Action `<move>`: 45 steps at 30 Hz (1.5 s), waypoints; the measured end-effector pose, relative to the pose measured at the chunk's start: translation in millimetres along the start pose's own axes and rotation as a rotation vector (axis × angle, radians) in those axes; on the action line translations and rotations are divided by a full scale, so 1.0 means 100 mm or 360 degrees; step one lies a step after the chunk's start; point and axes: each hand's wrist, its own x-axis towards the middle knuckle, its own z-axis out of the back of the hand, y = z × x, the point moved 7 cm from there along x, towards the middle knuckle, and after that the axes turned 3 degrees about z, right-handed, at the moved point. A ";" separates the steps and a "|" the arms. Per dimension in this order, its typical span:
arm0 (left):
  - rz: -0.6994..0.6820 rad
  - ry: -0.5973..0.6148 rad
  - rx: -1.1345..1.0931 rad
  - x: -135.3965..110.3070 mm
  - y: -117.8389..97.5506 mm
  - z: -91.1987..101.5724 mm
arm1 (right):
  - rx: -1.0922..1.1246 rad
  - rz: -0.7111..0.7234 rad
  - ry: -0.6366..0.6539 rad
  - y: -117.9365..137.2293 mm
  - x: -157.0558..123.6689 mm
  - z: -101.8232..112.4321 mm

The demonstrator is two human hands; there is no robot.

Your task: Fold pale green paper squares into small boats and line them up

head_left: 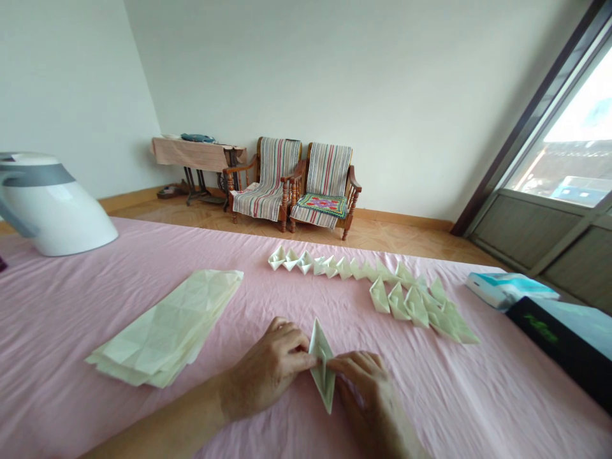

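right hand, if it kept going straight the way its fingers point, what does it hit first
The right hand points left, and already pinches the folded paper diamond; beyond that, probably the left hand fingertips.

Bright daylight from window (pixel 568 146) right, overexposed; wide-angle distortion at edges.

Two hands (pixel 315 376), two chairs (pixel 294 188), one paper stack (pixel 167 328)
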 end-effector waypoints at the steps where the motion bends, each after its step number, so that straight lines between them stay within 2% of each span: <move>1: 0.0000 0.0011 0.0009 0.00 0.01 -0.01 | 0.0013 0.0005 0.0021 0.00 0.00 -0.01; 9: 0.0024 0.0069 0.0013 -0.01 0.05 -0.08 | 0.0046 0.0049 0.0042 0.01 0.01 -0.02; 25: 0.0068 0.0129 -0.0035 -0.02 0.03 -0.09 | 0.0015 0.0158 0.0071 0.07 0.02 -0.04; 30: 0.0093 0.0083 -0.0080 -0.03 0.03 -0.05 | -0.0190 0.0186 -0.0081 0.17 0.04 0.08; 33: 0.0101 0.0085 -0.0094 -0.03 0.04 -0.04 | -0.0230 0.0322 -0.0178 0.33 0.02 0.16; 37: 0.0090 0.0068 -0.0141 -0.04 0.06 -0.03 | -0.0251 0.0441 -0.0038 0.44 -0.04 0.04; 40: 0.0107 0.0055 -0.0172 -0.06 0.06 -0.02 | -0.0307 0.0447 -0.0045 0.42 -0.08 -0.04; 45: 0.0235 -0.0047 -0.0292 -0.09 0.12 0.00 | -0.0346 0.0333 -0.0021 0.33 -0.09 -0.08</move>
